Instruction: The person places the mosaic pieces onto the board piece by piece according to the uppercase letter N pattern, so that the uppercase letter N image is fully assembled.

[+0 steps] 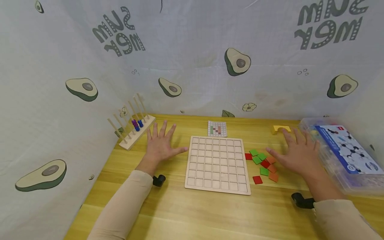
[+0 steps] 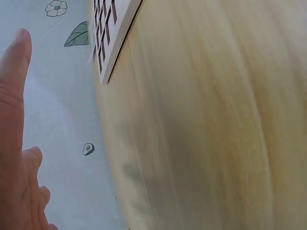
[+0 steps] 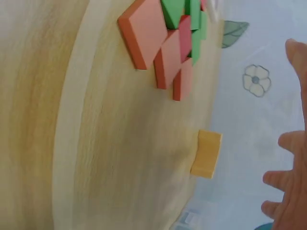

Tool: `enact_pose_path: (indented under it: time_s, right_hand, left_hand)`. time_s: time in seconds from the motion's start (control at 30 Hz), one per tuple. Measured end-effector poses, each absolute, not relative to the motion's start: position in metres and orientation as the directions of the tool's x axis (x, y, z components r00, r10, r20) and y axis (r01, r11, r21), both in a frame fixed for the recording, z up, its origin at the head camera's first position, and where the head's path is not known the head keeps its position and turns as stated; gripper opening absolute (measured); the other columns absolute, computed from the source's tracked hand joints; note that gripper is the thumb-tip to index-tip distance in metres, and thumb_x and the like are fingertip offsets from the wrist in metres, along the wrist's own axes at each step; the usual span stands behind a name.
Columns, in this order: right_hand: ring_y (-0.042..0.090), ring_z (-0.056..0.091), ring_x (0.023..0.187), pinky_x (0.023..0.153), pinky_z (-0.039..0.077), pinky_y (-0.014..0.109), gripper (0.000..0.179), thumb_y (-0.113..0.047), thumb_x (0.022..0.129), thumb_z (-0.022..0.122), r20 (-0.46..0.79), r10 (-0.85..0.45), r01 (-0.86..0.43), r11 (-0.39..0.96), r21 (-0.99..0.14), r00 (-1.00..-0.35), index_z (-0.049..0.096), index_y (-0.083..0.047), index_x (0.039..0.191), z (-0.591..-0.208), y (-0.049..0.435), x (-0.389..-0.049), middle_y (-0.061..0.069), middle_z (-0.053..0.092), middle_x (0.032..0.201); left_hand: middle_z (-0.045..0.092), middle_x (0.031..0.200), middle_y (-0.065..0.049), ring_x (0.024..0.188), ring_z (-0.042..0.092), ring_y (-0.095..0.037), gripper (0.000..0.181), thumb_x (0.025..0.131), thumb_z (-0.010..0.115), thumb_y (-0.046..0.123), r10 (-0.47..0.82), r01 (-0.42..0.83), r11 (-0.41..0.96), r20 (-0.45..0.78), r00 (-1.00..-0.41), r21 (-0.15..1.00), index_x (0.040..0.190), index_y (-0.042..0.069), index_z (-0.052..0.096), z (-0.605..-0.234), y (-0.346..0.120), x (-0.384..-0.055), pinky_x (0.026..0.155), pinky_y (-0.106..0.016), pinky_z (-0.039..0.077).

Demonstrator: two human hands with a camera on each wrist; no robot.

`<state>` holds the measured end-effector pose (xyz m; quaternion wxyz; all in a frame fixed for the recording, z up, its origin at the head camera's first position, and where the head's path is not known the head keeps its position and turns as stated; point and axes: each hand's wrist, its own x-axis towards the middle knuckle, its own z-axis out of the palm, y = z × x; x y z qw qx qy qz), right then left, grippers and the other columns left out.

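Note:
My left hand (image 1: 159, 144) is spread over the table, left of a wooden grid board (image 1: 217, 165), its thumb pointing toward the board's edge. In the left wrist view the left hand (image 2: 17, 139) is raised above the tabletop with nothing in it. On the other side my right hand (image 1: 300, 155) also has its fingers spread and holds nothing. Between it and the board lies a loose group of red, green and orange square tiles (image 1: 264, 171). Behind the board sits a small pattern card (image 1: 217, 129) with coloured squares. A yellow arch block (image 3: 207, 153) stands beyond the right fingertips.
At the back left is a wooden peg stand (image 1: 138, 132) with purple and blue beads. A clear plastic box (image 1: 333, 176) with a blue and white leaflet (image 1: 351, 148) takes up the right side. A printed avocado curtain (image 1: 192, 60) closes off the back and left.

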<state>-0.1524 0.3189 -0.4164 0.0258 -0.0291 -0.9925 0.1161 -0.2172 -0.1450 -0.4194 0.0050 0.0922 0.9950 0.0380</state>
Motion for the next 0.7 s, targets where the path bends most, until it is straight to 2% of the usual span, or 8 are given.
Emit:
enact_pose_path:
  time_s: [0.13, 0.23, 0.33, 0.43, 0.5, 0.7]
  right_hand:
    - [0.064, 0.011, 0.144, 0.113, 0.005, 0.079, 0.098, -0.068, 0.095, 0.052, 0.089, 0.047, 0.019, 0.956, -0.294, -0.995, 0.018, -0.005, 0.162, -0.415, 0.327, -0.147, 0.041, 0.019, 0.157]
    - [0.065, 0.024, 0.135, 0.111, 0.013, 0.078, 0.091, -0.061, 0.097, 0.057, 0.078, 0.050, 0.020, 0.939, -0.343, -0.996, 0.027, 0.000, 0.158, -0.415, 0.334, -0.142, 0.045, 0.030, 0.147]
    - [0.061, 0.041, 0.123, 0.101, 0.033, 0.075, 0.081, -0.052, 0.099, 0.059, 0.020, 0.037, 0.027, 0.923, -0.385, -0.999, 0.035, 0.004, 0.153, -0.417, 0.339, -0.138, 0.044, 0.044, 0.137]
    - [0.052, 0.057, 0.108, 0.086, 0.050, 0.065, 0.067, -0.041, 0.100, 0.062, -0.054, 0.002, 0.024, 0.911, -0.413, -0.999, 0.044, 0.005, 0.145, -0.422, 0.343, -0.136, 0.037, 0.058, 0.124]
    - [0.045, 0.062, 0.100, 0.083, 0.053, 0.059, 0.059, -0.032, 0.099, 0.065, -0.091, -0.018, 0.023, 0.903, -0.430, -0.996, 0.048, 0.003, 0.143, -0.427, 0.344, -0.135, 0.031, 0.065, 0.116]
    - [0.028, 0.061, 0.088, 0.079, 0.052, 0.047, 0.052, -0.024, 0.097, 0.068, -0.131, -0.076, -0.007, 0.885, -0.465, -0.988, 0.053, 0.002, 0.140, -0.437, 0.343, -0.136, 0.016, 0.069, 0.101]
  left_hand:
    - [0.007, 0.174, -0.011, 0.157, 0.008, -0.049, 0.108, 0.080, 0.047, 0.090, 0.198, 0.199, 0.975, 0.018, -0.980, 0.101, 0.165, 0.032, 0.016, -0.422, -0.143, -0.215, 0.122, -0.068, 0.010]
    - [0.014, 0.172, -0.014, 0.154, 0.017, -0.051, 0.101, 0.085, 0.049, 0.085, 0.217, 0.220, 0.963, 0.035, -0.976, 0.153, 0.165, 0.029, 0.020, -0.426, -0.142, -0.212, 0.122, -0.066, 0.016]
    - [0.025, 0.168, -0.017, 0.149, 0.028, -0.050, 0.091, 0.091, 0.050, 0.077, 0.230, 0.235, 0.948, 0.052, -0.972, 0.215, 0.163, 0.025, 0.027, -0.432, -0.139, -0.208, 0.120, -0.064, 0.026]
    - [0.037, 0.160, -0.019, 0.140, 0.039, -0.047, 0.080, 0.097, 0.052, 0.067, 0.243, 0.249, 0.930, 0.058, -0.968, 0.272, 0.161, 0.022, 0.033, -0.439, -0.136, -0.204, 0.113, -0.061, 0.037]
    - [0.043, 0.155, -0.020, 0.133, 0.044, -0.045, 0.075, 0.099, 0.053, 0.063, 0.249, 0.252, 0.914, 0.052, -0.967, 0.317, 0.160, 0.022, 0.037, -0.445, -0.133, -0.201, 0.109, -0.058, 0.040]
    - [0.056, 0.133, -0.016, 0.114, 0.049, -0.035, 0.067, 0.098, 0.060, 0.057, 0.258, 0.237, 0.857, 0.016, -0.966, 0.458, 0.155, 0.025, 0.046, -0.460, -0.126, -0.192, 0.100, -0.051, 0.044]
